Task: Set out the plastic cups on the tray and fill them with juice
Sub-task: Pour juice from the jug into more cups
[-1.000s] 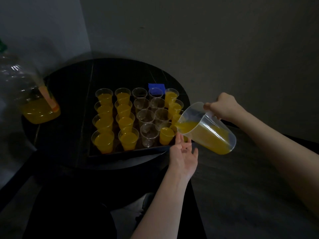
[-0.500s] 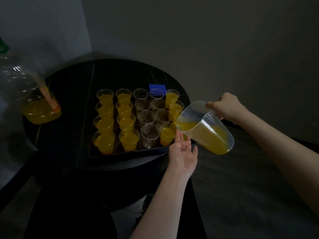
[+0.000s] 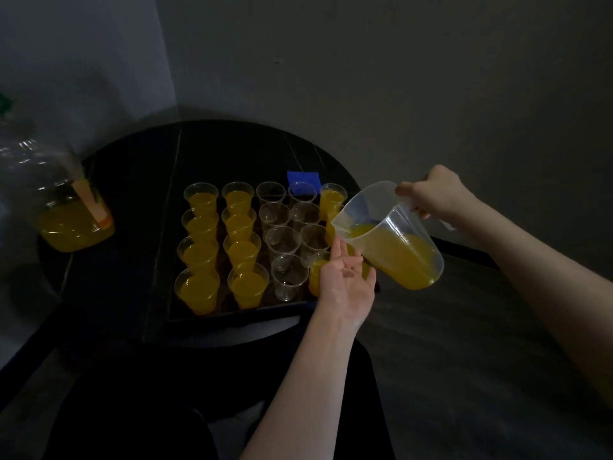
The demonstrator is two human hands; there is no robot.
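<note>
The right hand (image 3: 438, 194) grips the handle of a clear jug (image 3: 391, 237) of juice, tilted with its spout over the right column of plastic cups (image 3: 288, 277); the left hand (image 3: 345, 277), fingers relaxed and palm up (holding nothing), hovers under the spout; the cups stand on the tray (image 3: 232, 315) on the dark surface (image 3: 132, 194).

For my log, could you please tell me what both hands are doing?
Left hand: open, palm up, holding nothing.
Right hand: gripping the jug handle.
</note>
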